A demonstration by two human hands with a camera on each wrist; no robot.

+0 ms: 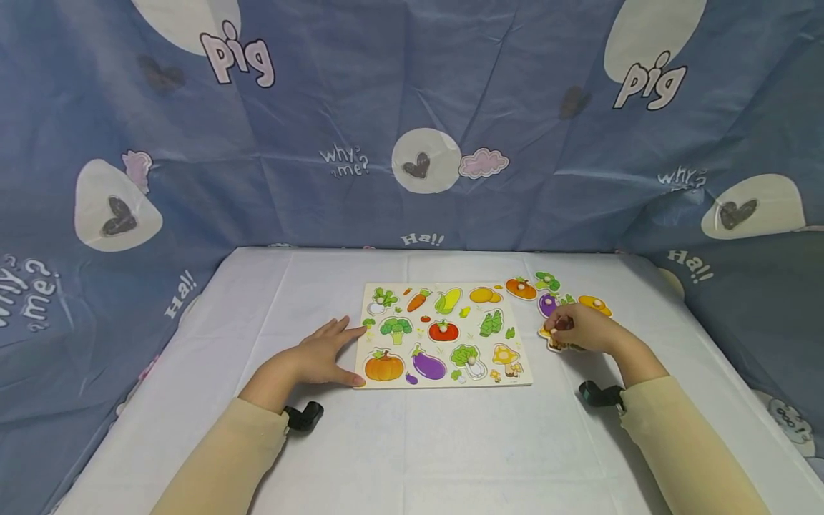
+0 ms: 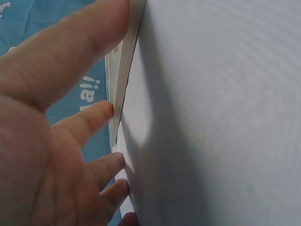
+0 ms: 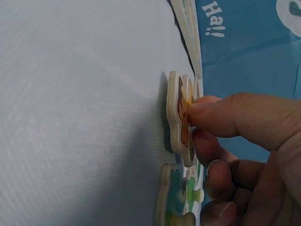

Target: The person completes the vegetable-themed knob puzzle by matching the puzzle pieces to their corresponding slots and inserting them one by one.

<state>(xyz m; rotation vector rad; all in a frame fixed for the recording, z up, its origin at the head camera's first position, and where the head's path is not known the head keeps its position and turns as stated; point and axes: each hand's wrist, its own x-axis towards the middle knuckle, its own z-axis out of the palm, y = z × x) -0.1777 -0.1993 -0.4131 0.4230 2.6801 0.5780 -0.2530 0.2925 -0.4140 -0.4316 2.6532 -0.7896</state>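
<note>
A wooden vegetable puzzle board lies flat on the table. My left hand is at its left side, fingers spread. The left thumb and index fingertip touch the board's edge in the left wrist view. To the right of the board, my right hand pinches a yellow and brown mushroom puzzle piece between thumb and fingers. That piece is close over the table, partly hidden by the fingers. A tomato piece and a bok choy piece, both with knobs, sit in the board.
Around the right hand lie more knobbed pieces: a pumpkin, a broccoli, an eggplant and a yellow-orange piece. A greenish piece lies just beside the held one. A blue printed cloth hangs behind the white table.
</note>
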